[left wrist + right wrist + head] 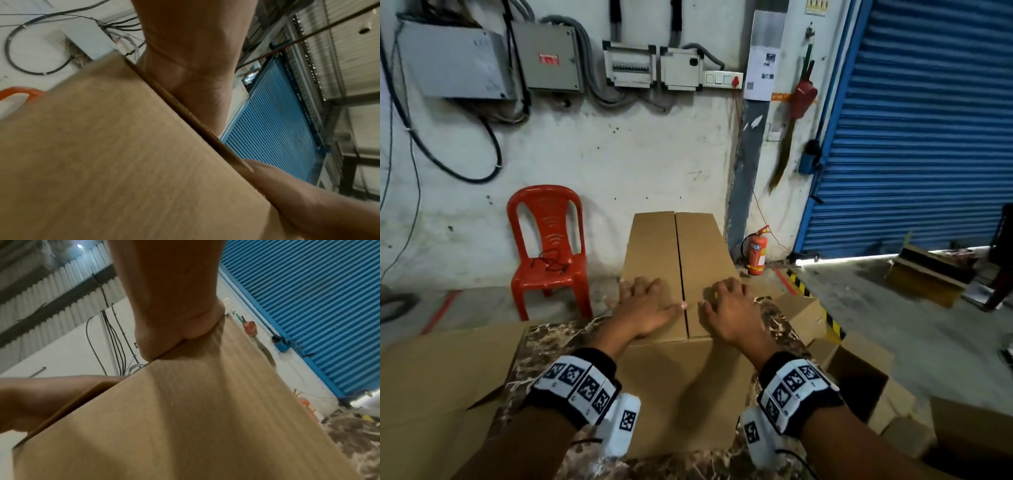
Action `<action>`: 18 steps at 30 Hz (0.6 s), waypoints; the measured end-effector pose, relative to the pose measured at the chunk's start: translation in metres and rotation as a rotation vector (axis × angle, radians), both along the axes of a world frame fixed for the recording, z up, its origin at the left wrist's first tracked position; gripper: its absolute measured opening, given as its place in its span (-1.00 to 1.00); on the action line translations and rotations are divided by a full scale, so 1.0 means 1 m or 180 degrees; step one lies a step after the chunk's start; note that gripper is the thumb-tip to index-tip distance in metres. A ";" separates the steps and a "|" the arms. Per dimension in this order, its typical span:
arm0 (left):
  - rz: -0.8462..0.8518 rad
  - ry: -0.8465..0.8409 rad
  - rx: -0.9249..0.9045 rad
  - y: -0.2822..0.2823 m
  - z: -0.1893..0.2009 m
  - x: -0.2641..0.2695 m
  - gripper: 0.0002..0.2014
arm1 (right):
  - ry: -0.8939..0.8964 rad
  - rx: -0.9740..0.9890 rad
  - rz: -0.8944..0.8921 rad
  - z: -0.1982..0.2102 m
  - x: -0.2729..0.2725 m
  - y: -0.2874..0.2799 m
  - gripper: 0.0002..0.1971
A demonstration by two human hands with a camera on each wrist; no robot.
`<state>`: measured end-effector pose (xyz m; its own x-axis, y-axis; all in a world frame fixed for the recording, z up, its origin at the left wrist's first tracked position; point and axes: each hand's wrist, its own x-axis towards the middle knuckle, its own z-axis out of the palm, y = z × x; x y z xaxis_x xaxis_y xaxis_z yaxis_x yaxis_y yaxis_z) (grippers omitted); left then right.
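Note:
A brown cardboard box point(674, 260) stands on a marble-patterned table point(541, 346) in front of me. Its two top flaps are folded down and meet at a dark seam along the middle. My left hand point(645, 305) lies palm down on the left flap, fingers spread, thumb pointing at the seam. On the right flap rests my right hand point(729, 308), fingers a little bent, holding nothing. In the left wrist view the box side point(102, 154) fills the frame below my palm heel. The right wrist view shows the box side point(185, 418) the same way.
A flattened carton point(441, 377) lies on the table's left. Open cartons point(859, 377) stand on the right. Behind the table are a red plastic chair point(551, 246), a fire extinguisher point(756, 255) and a blue roller shutter point(914, 137).

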<state>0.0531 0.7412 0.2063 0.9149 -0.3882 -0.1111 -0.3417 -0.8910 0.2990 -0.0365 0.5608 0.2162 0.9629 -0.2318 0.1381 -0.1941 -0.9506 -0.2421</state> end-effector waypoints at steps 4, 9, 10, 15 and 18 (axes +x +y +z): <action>0.0032 0.0154 0.0271 -0.016 0.006 0.012 0.07 | 0.0015 -0.0060 0.0178 0.000 0.006 -0.018 -0.45; -0.0198 0.0047 0.0472 -0.049 0.028 0.003 -0.25 | -0.0057 -0.0056 0.0382 0.002 0.013 -0.038 -0.46; -0.0331 -0.0108 0.0537 -0.056 0.034 0.000 -0.34 | -0.0087 -0.0064 0.0406 0.002 0.015 -0.039 -0.47; -0.1164 -0.0272 0.0337 -0.063 0.084 0.008 -0.63 | -0.0153 0.0024 0.0534 -0.004 0.022 -0.059 -0.46; -0.1312 -0.0182 0.0783 -0.047 0.126 0.017 -0.61 | -0.0198 -0.0010 0.0652 -0.005 0.025 -0.068 -0.48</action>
